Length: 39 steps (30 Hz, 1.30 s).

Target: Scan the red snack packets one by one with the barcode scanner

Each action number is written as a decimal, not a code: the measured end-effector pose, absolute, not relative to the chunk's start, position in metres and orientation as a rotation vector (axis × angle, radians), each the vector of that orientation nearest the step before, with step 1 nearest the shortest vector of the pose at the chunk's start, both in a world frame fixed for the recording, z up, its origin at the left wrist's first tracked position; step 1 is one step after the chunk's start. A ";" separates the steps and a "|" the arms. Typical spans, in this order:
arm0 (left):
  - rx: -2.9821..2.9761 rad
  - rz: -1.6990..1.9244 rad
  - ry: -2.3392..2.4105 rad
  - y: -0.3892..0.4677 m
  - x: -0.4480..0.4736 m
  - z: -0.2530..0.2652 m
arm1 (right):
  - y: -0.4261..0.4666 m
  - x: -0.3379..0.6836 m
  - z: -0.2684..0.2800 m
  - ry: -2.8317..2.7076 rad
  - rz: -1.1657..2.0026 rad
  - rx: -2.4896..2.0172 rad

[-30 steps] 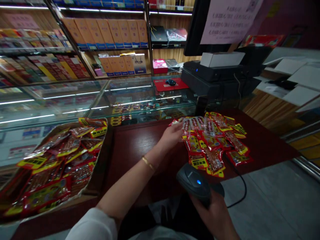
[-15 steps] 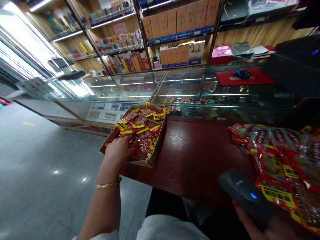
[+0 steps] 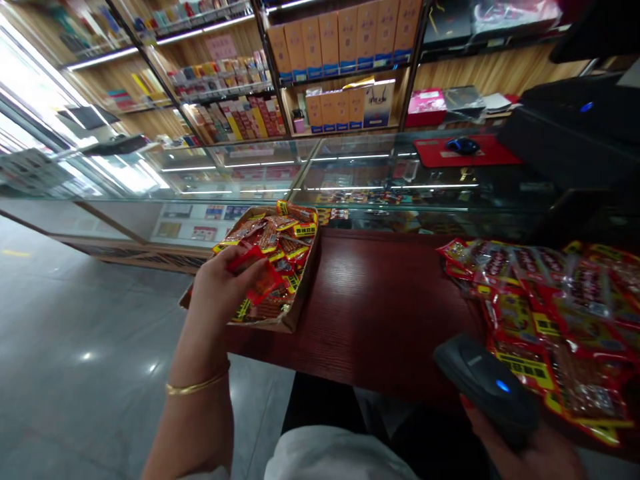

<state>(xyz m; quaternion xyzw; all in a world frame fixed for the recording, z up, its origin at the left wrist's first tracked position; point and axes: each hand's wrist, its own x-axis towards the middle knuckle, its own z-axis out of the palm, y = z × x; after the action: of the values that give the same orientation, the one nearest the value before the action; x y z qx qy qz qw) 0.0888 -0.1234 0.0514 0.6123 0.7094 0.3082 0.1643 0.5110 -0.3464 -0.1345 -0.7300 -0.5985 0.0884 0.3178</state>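
Between the thumb and fingers of my left hand (image 3: 220, 283) is a red snack packet (image 3: 264, 280), held just over a cardboard box (image 3: 286, 323). That box is full of red and yellow snack packets (image 3: 273, 233) and sits at the left end of the dark red wooden table (image 3: 360, 300). My right hand (image 3: 525, 453) is wrapped round a black barcode scanner (image 3: 485, 383) with a blue light lit on it. Beyond the scanner, to the right, lies a heap of red and yellow snack packets (image 3: 545, 320).
A glass display counter (image 3: 240, 180) runs behind the table. On it are a computer mouse (image 3: 463, 145) on a red mat (image 3: 493, 155) and dark equipment (image 3: 565, 133) at the right. Shelves with tan boxes (image 3: 345, 40) stand at the back. Grey floor (image 3: 100, 320) lies left.
My left hand has lifted out of the box and now holds a red packet above it. The right hand still grips the scanner. The view has shifted slightly.
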 end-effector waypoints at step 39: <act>0.801 0.710 0.685 -0.085 0.305 -0.076 | -0.313 0.458 -0.097 -1.262 0.397 -1.937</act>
<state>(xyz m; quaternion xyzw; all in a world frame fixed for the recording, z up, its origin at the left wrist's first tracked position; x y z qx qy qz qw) 0.3054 -0.0851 -0.0764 0.3742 0.3201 0.3316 0.8047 0.4581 -0.3125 -0.0966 -0.7612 -0.4959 0.1561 0.3877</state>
